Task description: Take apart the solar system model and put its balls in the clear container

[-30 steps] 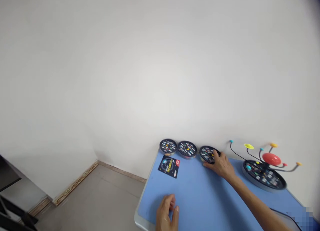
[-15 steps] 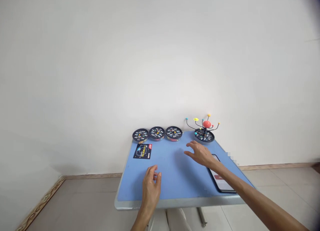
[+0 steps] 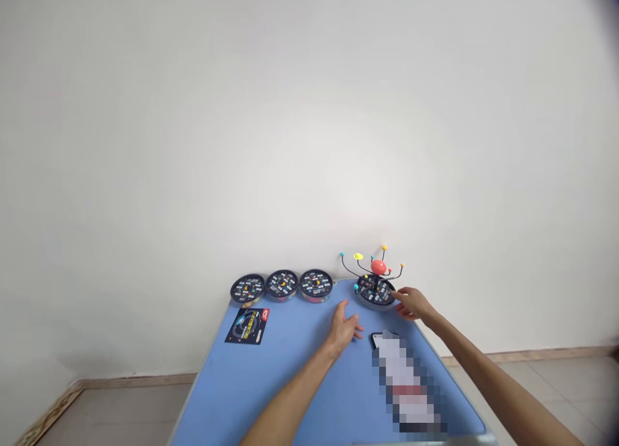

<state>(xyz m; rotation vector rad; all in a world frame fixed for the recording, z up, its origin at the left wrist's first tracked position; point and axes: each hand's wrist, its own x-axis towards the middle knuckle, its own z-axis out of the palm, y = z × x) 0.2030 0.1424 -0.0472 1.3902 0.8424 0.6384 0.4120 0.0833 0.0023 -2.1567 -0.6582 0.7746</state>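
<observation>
"Where's the right hand (image 3: 411, 303)?"

"At the right rim of the planet model (image 3: 376, 286), the one with a round black base, thin curved dark arms and a glossy red ball (image 3: 378, 267) on its middle post. The fingers are bent, the foremost tip looking to meet the rim. Whether they pinch it, I can't tell from here."

"And the model stands where?"

"Upright at the far right of the blue, pale-edged table (image 3: 290, 343), close to the plain white wall (image 3: 290, 143)."

"The left hand (image 3: 344, 328)?"

"Holding nothing. Its fingers are loosely spread, over the table's middle, in front of the model and a little to its left. I can't tell whether it touches the surface."

"What else lies about?"

"Three round, black-topped containers (image 3: 282, 285) side by side along the wall, left of the model. Before the leftmost lies a square black printed card (image 3: 247, 326) with a red corner. On the near right there's a dark-edged phone (image 3: 409, 381), mostly blurred, between the two forearms."
</observation>
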